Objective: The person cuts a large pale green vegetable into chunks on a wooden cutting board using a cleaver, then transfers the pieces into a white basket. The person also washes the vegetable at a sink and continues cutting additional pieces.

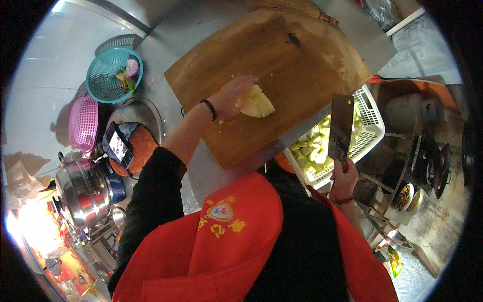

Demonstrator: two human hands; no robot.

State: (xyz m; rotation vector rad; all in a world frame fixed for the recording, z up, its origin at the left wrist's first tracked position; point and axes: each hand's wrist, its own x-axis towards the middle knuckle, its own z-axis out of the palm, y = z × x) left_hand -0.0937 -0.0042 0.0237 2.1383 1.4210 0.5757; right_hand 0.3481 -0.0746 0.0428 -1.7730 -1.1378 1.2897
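Observation:
A pale yellow piece of vegetable [256, 102], cut into slices that still lie together, rests on a large wooden cutting board [302, 65]. My left hand [236, 94] lies against its left side, fingers stretched out and touching it; the thumb is partly hard to make out. Off the board's right edge, my right hand [344, 177] is closed round the handle of a cleaver [341, 126], whose broad dark blade points away from me. Beneath that blade stands a white plastic basket [373, 113] full of pale green cut vegetable chunks [314, 148], partly covered by the cleaver.
To the left are a teal colander [108, 75] with an onion and scraps, a pink basket [83, 123], a phone [119, 146] and a steel pot [83, 194]. A straw brush [302, 9] lies beyond the board. Small bowls [404, 197] sit on the right.

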